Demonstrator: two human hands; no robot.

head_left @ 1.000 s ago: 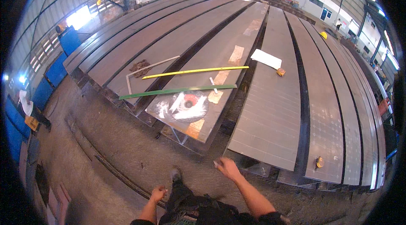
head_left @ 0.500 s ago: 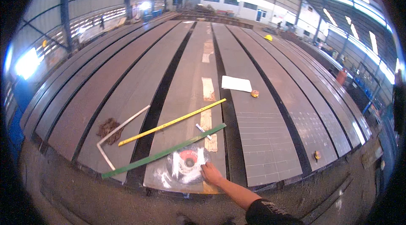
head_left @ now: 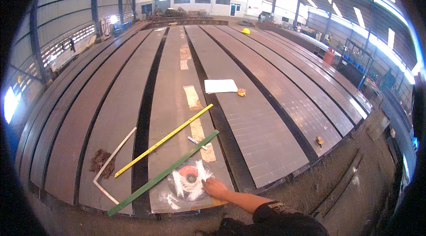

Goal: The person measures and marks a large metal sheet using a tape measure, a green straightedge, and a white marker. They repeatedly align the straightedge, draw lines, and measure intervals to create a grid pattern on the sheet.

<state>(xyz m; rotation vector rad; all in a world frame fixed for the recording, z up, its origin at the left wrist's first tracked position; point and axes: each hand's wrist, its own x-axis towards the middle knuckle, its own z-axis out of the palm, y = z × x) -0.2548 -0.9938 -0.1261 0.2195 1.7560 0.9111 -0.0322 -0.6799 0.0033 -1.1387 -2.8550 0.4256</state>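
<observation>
My right hand (head_left: 214, 188) reaches in from the lower right, fingers curled down at the right edge of a round abrasive disc (head_left: 182, 182) with a red and white centre. White smears lie around the disc on the metal plate. Whether the fingers pinch something small or the disc's edge cannot be made out. Beyond the disc lies a long green straight strip (head_left: 164, 172), with a short white marker-like stick (head_left: 197, 143) by its far end. A yellow measuring rule (head_left: 164, 140) lies farther off. My left hand is out of view.
The wide slotted metal table (head_left: 171, 98) also bears a bent pale folding rule (head_left: 105, 191), a brown rag-like clump (head_left: 101, 163), white paper (head_left: 221, 86), two small yellow-orange tape measures (head_left: 241, 92) (head_left: 319, 140) and a yellow hard hat (head_left: 245, 30). A red cylinder (head_left: 329, 56) stands at right.
The view has swung to the right, so the table and its things sit farther left. My right hand remains at the disc's right edge, its fingers still curled.
</observation>
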